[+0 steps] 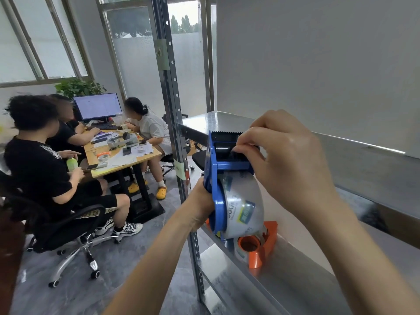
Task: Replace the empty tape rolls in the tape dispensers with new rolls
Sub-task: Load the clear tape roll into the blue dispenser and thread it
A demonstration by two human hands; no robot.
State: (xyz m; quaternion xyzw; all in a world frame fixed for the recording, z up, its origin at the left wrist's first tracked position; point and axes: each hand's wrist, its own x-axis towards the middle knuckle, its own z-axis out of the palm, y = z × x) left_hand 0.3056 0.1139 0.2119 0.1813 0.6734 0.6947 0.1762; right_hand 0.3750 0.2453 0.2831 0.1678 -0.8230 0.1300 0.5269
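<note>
Now, blue dispenser (231,165), clear roll (244,201) inside

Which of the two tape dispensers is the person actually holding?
The blue plastic tape dispenser with a clear roll, gripped by the left hand; the orange plastic tape dispenser rests on the metal shelf.

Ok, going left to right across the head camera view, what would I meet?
Seated person in black → monitor → person in white shirt → shelf upright → blue tape dispenser → right hand.
</note>
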